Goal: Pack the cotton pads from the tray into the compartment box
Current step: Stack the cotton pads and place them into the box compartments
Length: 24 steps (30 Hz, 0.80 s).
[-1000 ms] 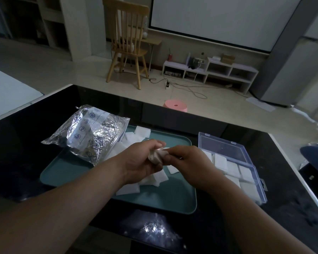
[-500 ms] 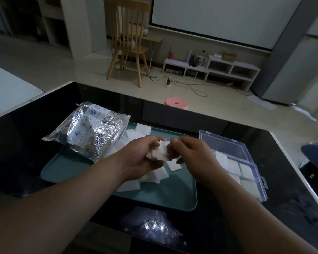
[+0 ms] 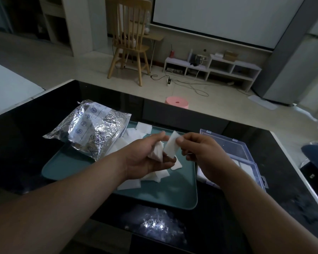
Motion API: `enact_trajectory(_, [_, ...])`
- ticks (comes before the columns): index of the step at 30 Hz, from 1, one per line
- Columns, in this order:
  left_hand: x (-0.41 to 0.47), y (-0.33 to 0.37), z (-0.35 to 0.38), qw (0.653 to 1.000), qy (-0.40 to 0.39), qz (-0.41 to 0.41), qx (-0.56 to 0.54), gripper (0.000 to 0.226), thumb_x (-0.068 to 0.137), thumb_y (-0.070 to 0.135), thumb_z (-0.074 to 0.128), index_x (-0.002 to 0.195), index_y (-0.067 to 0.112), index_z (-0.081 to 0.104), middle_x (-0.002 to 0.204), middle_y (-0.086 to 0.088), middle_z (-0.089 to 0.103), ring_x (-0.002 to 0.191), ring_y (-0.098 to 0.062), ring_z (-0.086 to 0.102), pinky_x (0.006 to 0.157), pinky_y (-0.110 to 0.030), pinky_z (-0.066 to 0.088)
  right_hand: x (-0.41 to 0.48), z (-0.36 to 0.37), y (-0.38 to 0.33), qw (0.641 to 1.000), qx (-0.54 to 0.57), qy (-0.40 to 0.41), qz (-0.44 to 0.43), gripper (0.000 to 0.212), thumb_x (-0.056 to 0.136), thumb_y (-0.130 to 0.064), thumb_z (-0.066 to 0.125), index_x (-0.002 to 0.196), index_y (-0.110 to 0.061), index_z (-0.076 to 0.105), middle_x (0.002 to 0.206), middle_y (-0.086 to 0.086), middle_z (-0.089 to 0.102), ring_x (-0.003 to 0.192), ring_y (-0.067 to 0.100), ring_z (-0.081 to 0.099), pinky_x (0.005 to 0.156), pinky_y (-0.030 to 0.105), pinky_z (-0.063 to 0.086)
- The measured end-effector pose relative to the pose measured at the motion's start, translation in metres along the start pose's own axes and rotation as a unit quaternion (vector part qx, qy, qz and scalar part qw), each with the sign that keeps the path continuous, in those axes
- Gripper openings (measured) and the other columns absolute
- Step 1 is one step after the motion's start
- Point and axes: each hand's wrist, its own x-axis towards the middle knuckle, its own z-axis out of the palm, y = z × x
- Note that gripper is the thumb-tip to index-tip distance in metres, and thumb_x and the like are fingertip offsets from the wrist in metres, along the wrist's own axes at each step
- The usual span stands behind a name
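Note:
Both hands hover over the teal tray [image 3: 180, 195]. My left hand [image 3: 145, 156] cups a small bunch of white cotton pads [image 3: 157, 152]. My right hand [image 3: 198, 151] pinches a single square cotton pad [image 3: 171, 145] at its top corner, just right of the bunch. More loose pads [image 3: 136, 134] lie scattered on the tray, partly hidden under my hands. The clear compartment box [image 3: 228, 143] sits open to the right of the tray, with white pads in its near compartments [image 3: 246, 165].
A crinkled silver foil bag [image 3: 90, 131] lies across the tray's left rear corner. The black glossy table [image 3: 26, 136] ends at a white edge on the right [image 3: 301, 180]. A dark blue object [image 3: 316, 153] sits off the right edge. Chair and pink stool stand beyond.
My right hand has drawn one pad away from the bunch in my left hand and moved slightly to the right. Both hands have risen a little.

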Motion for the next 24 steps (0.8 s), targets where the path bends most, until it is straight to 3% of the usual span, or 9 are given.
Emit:
enact_trajectory(3, [-0.002,-0.001,0.005,0.999,-0.054,-0.005,0.009,0.045,0.098,0.055,0.056,0.111,0.013,0.068,0.093,-0.012,0.069,0.081,-0.025,0.071,0.059,-0.030,0.059,-0.003,0.012,0.002,0.999,-0.030,-0.028,0.005,0.017,0.095,-0.022,0.074,0.094,-0.005,0.077,0.087,-0.008,0.077,0.077,0.003,0.068,0.078,0.029,0.049])
enact_trajectory(5, [-0.003,-0.002,0.007,0.997,-0.072,0.002,0.016,0.044,0.101,0.054,0.052,0.111,0.014,0.067,0.088,-0.009,0.066,0.076,-0.021,0.067,0.061,-0.028,0.059,-0.003,0.024,0.003,0.997,-0.070,0.027,-0.004,0.022,0.093,-0.025,0.077,0.093,-0.004,0.073,0.086,-0.013,0.078,0.075,0.000,0.071,0.072,0.026,0.053])
enact_trajectory(8, [-0.001,-0.004,0.004,0.999,-0.050,-0.004,0.005,0.042,0.103,0.049,0.053,0.124,0.013,0.063,0.082,-0.007,0.062,0.072,-0.019,0.062,0.066,-0.030,0.060,-0.003,0.029,0.004,0.959,-0.239,0.136,-0.061,0.026,0.090,-0.044,0.076,0.094,-0.022,0.063,0.089,-0.010,0.067,0.079,0.005,0.061,0.064,0.022,0.043])
enact_trajectory(10, [-0.001,-0.003,0.002,0.998,-0.061,-0.020,-0.022,0.046,0.102,0.050,0.054,0.125,0.012,0.064,0.084,-0.007,0.063,0.074,-0.019,0.064,0.075,-0.036,0.062,-0.006,0.023,0.001,0.956,-0.251,0.104,-0.108,0.027,0.089,-0.051,0.074,0.096,-0.029,0.060,0.107,-0.015,0.064,0.096,-0.002,0.058,0.073,0.020,0.040])
enact_trajectory(13, [-0.002,0.000,0.004,0.993,-0.103,-0.033,-0.053,0.051,0.107,0.049,0.043,0.125,0.008,0.067,0.092,-0.006,0.068,0.079,-0.017,0.064,0.079,-0.037,0.062,-0.014,0.017,-0.004,0.958,-0.265,-0.021,-0.109,0.034,0.081,-0.049,0.083,0.096,-0.030,0.059,0.127,-0.026,0.060,0.109,-0.008,0.055,0.085,0.016,0.042])
enact_trajectory(16, [-0.002,-0.003,0.008,0.988,-0.150,-0.031,-0.024,0.057,0.109,0.047,0.038,0.149,0.008,0.047,0.116,-0.012,0.058,0.096,-0.020,0.059,0.084,-0.034,0.057,-0.018,0.017,-0.001,0.959,-0.252,-0.063,-0.115,0.038,0.078,-0.037,0.089,0.095,-0.033,0.055,0.109,-0.016,0.065,0.091,-0.004,0.063,0.076,0.014,0.048])
enact_trajectory(18, [-0.002,-0.005,0.008,0.984,-0.172,-0.029,-0.020,0.056,0.109,0.047,0.038,0.151,0.012,0.047,0.132,-0.012,0.054,0.109,-0.022,0.057,0.095,-0.040,0.057,-0.018,0.016,0.002,0.965,-0.226,-0.060,-0.122,0.039,0.079,-0.029,0.090,0.094,-0.032,0.054,0.103,-0.011,0.065,0.087,0.000,0.064,0.074,0.015,0.051])
enact_trajectory(22, [-0.003,-0.007,0.006,0.986,-0.162,-0.024,-0.018,0.059,0.108,0.046,0.040,0.152,0.008,0.042,0.099,-0.009,0.060,0.076,-0.016,0.066,0.080,-0.040,0.060,-0.019,0.013,0.001,0.970,-0.204,-0.056,-0.120,0.043,0.075,-0.029,0.093,0.092,-0.033,0.054,0.100,-0.013,0.069,0.088,-0.002,0.066,0.069,0.011,0.049])
enact_trajectory(24, [-0.002,-0.008,0.005,0.987,-0.162,-0.010,-0.008,0.061,0.107,0.047,0.043,0.154,0.009,0.040,0.118,-0.012,0.061,0.095,-0.017,0.064,0.087,-0.041,0.061,-0.019,0.014,0.003,0.968,-0.210,-0.056,-0.125,0.043,0.076,-0.027,0.092,0.091,-0.035,0.052,0.098,-0.013,0.068,0.086,-0.001,0.066,0.072,0.015,0.050])
